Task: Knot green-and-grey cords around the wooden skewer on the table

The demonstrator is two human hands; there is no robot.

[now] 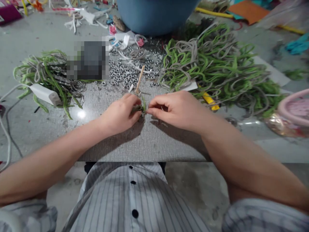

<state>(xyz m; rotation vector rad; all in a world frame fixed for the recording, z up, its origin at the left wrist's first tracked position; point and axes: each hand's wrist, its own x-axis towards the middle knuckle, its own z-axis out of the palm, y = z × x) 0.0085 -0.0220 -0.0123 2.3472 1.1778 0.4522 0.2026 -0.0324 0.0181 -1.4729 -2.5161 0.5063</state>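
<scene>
Green cord (144, 102) is located at the centre of the frame, between the two hands, just above the surface (108, 149). Left hand (122, 111): fingers closed on the cord. Right hand (176, 104): thumb and forefinger brought close together at the cord; whether they grip it cannot be told. Risk: the cord may slip if the left fingers loosen, since only a short length shows. Risk: a sideways push could knock the wooden stick (140, 79), directly beyond the fingers, or scatter the metal rings (124, 74) at upper centre. Obstructions: tangled cords (217, 64) at upper right, a white adapter (45, 94) at left, a blue tub (156, 16) at top centre.
</scene>
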